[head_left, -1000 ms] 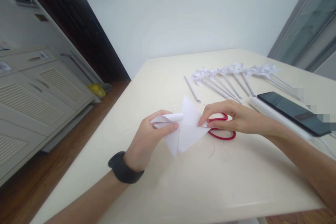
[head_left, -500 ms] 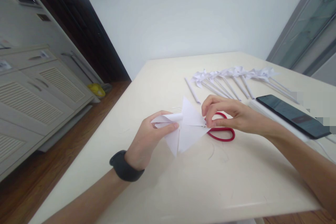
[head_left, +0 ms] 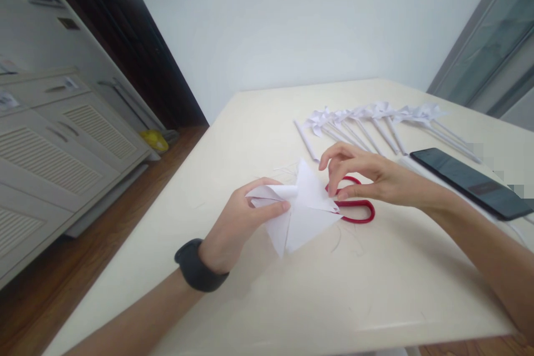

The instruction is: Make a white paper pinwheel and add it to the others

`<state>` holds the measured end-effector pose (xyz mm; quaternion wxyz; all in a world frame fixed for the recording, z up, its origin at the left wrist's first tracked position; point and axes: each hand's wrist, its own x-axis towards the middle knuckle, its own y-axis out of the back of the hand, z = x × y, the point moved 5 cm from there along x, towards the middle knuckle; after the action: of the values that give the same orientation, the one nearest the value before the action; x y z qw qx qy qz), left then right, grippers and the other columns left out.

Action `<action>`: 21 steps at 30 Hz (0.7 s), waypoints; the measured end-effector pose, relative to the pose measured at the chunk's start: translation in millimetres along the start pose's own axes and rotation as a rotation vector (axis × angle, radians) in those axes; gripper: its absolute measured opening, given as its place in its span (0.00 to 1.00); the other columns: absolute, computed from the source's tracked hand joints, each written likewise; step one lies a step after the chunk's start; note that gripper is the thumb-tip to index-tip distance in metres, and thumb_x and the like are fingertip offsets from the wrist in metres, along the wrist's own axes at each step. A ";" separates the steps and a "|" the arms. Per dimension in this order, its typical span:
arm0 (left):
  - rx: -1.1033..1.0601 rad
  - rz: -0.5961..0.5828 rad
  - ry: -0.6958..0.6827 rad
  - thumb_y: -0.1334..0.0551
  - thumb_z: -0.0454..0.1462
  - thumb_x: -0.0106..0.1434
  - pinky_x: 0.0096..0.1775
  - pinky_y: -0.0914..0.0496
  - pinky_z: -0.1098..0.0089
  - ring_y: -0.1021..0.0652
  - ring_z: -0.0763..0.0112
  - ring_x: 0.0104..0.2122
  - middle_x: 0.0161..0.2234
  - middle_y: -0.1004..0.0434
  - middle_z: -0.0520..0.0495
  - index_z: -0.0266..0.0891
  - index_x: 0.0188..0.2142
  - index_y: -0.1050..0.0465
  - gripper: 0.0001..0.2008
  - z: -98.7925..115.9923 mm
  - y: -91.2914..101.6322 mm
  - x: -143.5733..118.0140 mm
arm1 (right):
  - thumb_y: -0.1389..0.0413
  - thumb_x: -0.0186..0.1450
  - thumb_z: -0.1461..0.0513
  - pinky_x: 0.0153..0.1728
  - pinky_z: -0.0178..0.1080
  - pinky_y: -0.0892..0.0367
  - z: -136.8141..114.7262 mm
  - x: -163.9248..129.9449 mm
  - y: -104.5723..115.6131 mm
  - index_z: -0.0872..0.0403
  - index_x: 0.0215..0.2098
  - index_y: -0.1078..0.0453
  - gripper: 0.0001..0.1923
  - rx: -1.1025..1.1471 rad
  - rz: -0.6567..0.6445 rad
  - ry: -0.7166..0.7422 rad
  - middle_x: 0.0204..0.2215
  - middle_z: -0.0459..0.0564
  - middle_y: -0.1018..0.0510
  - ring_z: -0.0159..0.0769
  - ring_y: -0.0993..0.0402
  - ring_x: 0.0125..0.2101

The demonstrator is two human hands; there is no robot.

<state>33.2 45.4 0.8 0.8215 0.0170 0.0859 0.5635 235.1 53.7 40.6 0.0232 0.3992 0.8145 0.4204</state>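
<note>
A person's left hand (head_left: pixel 240 222), a dark band at the wrist, pinches the rolled left edge of a white folded paper sheet cut into pointed flaps (head_left: pixel 302 214) between thumb and fingers, holding it just above the near middle of a cream-coloured table (head_left: pixel 317 300). The right hand (head_left: pixel 367 178) nips the paper's right flap near its centre with curled fingertips, fingers closed on the sheet. The paper's long axis runs roughly from the far tip, pointing up and away toward the wall, down to the near tip, pointing toward the person; a third point aims right, over the red-handled scissors (head_left: pixel 354 206) lying just behind and beneath it. The thin flaps look liable to crease or tear at the cuts if the two hands pull apart too hard, and a loosened pinch could let the folded corners spring open. Beyond lie a row of white paper pinwheels on rolled paper sticks (head_left: pixel 367 119) and a black smartphone (head_left: pixel 471 181).
</note>
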 end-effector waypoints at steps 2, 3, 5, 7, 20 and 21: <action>0.015 -0.012 0.000 0.36 0.40 0.54 0.36 0.34 0.69 0.26 0.65 0.35 0.36 0.25 0.46 0.38 0.39 0.30 0.14 1.5 -2.2 -1.3 | 0.42 0.59 0.62 0.51 0.39 0.42 -1.5 -1.2 -0.3 0.48 0.36 0.28 0.06 -0.016 -0.032 -0.003 0.46 0.48 0.35 0.36 0.39 0.50; 0.014 -0.022 0.004 0.36 0.40 0.54 0.36 0.34 0.69 0.25 0.65 0.35 0.36 0.25 0.46 0.38 0.39 0.30 0.14 2.4 -3.9 -2.0 | 0.42 0.59 0.62 0.52 0.39 0.43 -2.2 -1.8 -1.3 0.48 0.38 0.29 0.09 -0.022 -0.060 -0.008 0.47 0.48 0.37 0.36 0.41 0.52; 0.005 -0.018 0.009 0.35 0.40 0.53 0.36 0.34 0.69 0.25 0.64 0.35 0.35 0.26 0.47 0.38 0.37 0.30 0.13 4.4 -6.7 -3.2 | 0.41 0.58 0.61 0.54 0.40 0.44 -3.5 -2.8 -4.3 0.46 0.42 0.32 0.13 -0.032 -0.117 -0.013 0.49 0.49 0.39 0.37 0.43 0.53; -0.010 0.012 0.001 0.35 0.40 0.52 0.35 0.34 0.69 0.26 0.65 0.34 0.34 0.25 0.47 0.37 0.36 0.29 0.12 6.1 -7.4 -3.8 | 0.42 0.58 0.60 0.54 0.41 0.44 -5.3 -2.8 -7.1 0.47 0.40 0.31 0.11 -0.044 -0.139 0.007 0.50 0.49 0.40 0.38 0.44 0.54; 0.178 0.026 -0.011 0.37 0.41 0.52 0.29 0.34 0.71 0.25 0.65 0.30 0.32 0.24 0.48 0.39 0.35 0.28 0.11 2.7 -4.3 -1.8 | 0.45 0.62 0.59 0.48 0.46 0.41 -24.9 4.3 -24.5 0.46 0.29 0.26 0.06 -0.156 0.101 0.020 0.52 0.47 0.40 0.43 0.47 0.55; 0.195 0.031 -0.027 0.37 0.41 0.53 0.28 0.34 0.71 0.25 0.66 0.29 0.32 0.24 0.49 0.39 0.35 0.28 0.11 2.0 -4.4 -2.0 | 0.45 0.62 0.60 0.49 0.47 0.42 -26.2 4.5 -27.5 0.46 0.29 0.26 0.06 -0.201 0.132 0.010 0.52 0.46 0.39 0.43 0.47 0.55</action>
<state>36.9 42.0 2.5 0.8081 0.1055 0.1291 0.5649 205.0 30.3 39.5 0.0313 0.4455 0.7401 0.5028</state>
